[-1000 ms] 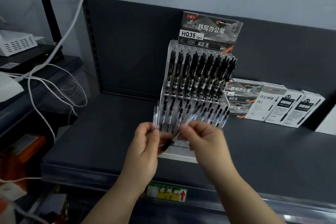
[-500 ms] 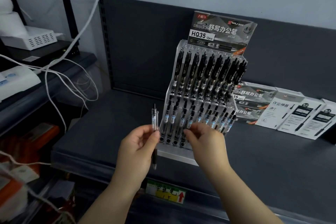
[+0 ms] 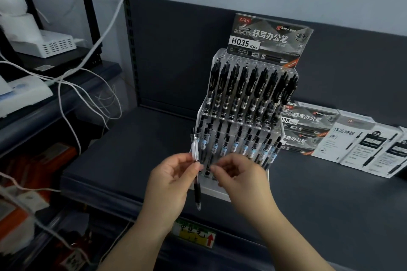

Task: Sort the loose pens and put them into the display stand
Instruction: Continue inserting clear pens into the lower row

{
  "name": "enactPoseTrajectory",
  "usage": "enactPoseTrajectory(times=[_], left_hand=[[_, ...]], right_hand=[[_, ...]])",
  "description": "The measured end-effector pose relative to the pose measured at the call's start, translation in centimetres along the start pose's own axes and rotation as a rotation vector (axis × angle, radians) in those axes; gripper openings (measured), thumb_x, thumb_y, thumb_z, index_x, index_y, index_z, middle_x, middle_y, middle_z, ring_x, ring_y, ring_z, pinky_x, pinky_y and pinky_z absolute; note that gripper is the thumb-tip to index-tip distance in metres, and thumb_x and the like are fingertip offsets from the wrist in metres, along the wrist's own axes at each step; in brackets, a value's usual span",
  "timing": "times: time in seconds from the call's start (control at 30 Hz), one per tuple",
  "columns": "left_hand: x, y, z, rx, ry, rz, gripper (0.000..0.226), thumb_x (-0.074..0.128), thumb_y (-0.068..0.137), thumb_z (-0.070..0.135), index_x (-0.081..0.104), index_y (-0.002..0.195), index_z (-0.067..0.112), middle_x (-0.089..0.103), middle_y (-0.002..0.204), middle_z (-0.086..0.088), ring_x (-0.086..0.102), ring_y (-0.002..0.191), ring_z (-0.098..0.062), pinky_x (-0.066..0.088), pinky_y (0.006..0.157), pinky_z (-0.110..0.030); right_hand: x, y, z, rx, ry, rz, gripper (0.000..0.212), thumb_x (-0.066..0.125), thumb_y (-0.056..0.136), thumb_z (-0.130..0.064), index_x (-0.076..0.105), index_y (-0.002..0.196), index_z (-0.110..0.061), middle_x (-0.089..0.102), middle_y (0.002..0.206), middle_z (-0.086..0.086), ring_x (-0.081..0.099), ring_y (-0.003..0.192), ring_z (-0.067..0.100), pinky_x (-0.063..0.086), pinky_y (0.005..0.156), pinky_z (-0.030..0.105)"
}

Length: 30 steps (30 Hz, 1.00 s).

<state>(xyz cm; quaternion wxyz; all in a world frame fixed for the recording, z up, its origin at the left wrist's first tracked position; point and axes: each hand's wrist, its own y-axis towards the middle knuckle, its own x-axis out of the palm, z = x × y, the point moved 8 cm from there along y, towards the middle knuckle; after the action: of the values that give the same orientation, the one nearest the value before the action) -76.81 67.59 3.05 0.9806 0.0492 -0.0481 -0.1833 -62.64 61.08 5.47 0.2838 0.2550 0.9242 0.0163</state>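
We hold one loose pen (image 3: 196, 174) upright in the left hand (image 3: 174, 179), pinched between thumb and fingertips near the middle of its barrel. Its clear clip end points up and its black grip and tip hang below the hand, over the front edge of the shelf (image 3: 330, 204). The pen stands just beside the lower left corner of the display stand (image 3: 242, 116); we cannot tell whether it touches the stand.

The right hand (image 3: 240, 179) is curled close against the lower front of the stand, fingers bent, at the bottoms of the lower-row pens (image 3: 236, 145). We cannot tell whether it grips anything. The two hands are near each other but apart.

The stand is a clear stepped rack near the middle of the dark shelf. Its upper row carries black-capped pens (image 3: 248, 88); its lower row carries pens with pale blue labels. A header card (image 3: 269, 39) marked HQ35 tops it.

Toward the right end of the shelf, pen boxes (image 3: 308, 127) sit behind and beside the stand, with white boxes (image 3: 361, 147) further right. A yellow price label (image 3: 195, 234) is fixed on the shelf's front edge. White cables (image 3: 72, 86) run over the units beyond the left end.
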Motion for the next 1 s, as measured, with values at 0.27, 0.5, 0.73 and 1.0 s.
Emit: enactPoseTrajectory(times=[0.27, 0.5, 0.73, 1.0], left_hand=[[3.3, -0.5, 1.0, 0.052, 0.032, -0.131, 0.02, 0.058, 0.089, 0.007, 0.069, 0.098, 0.021, 0.065, 0.099, -0.002, 0.068, 0.082, -0.008, 0.052, 0.066, -0.017], [3.9, -0.2, 1.2, 0.103, 0.168, -0.156, 0.023, 0.058, 0.09, 0.013, 0.066, 0.102, 0.032, 0.071, 0.09, 0.007, 0.065, 0.082, -0.002, 0.05, 0.073, -0.014], [2.6, 0.8, 0.0, 0.299, 0.672, -0.174, 0.017, 0.061, 0.088, 0.021, 0.067, 0.103, 0.028, 0.059, 0.098, 0.022, 0.056, 0.095, 0.005, 0.04, 0.076, -0.003], [2.3, 0.8, -0.6, 0.534, 0.986, -0.227, 0.021, 0.075, 0.077, 0.016, 0.074, 0.097, 0.021, 0.067, 0.096, 0.011, 0.06, 0.094, -0.012, 0.044, 0.082, -0.029]], right_hand=[[0.2, -0.9, -0.5, 0.001, 0.176, -0.281, 0.012, 0.064, 0.087, -0.013, 0.072, 0.093, -0.019, 0.07, 0.072, -0.005, 0.062, 0.062, 0.0, 0.046, 0.056, 0.012], [-3.5, -0.1, 0.6, 0.084, 0.166, 0.039, 0.008, 0.073, 0.079, -0.022, 0.067, 0.074, -0.021, 0.066, 0.062, -0.003, 0.056, 0.049, -0.001, 0.045, 0.049, 0.013], [-3.9, 1.1, 0.9, 0.086, -0.061, 0.252, 0.022, 0.071, 0.081, -0.031, 0.054, 0.067, -0.028, 0.063, 0.064, -0.007, 0.058, 0.057, 0.006, 0.044, 0.051, 0.016], [-1.1, 1.1, 1.9, 0.126, -0.354, 0.191, 0.024, 0.066, 0.085, -0.032, 0.057, 0.076, -0.012, 0.06, 0.069, 0.001, 0.056, 0.065, 0.017, 0.044, 0.055, 0.027]])
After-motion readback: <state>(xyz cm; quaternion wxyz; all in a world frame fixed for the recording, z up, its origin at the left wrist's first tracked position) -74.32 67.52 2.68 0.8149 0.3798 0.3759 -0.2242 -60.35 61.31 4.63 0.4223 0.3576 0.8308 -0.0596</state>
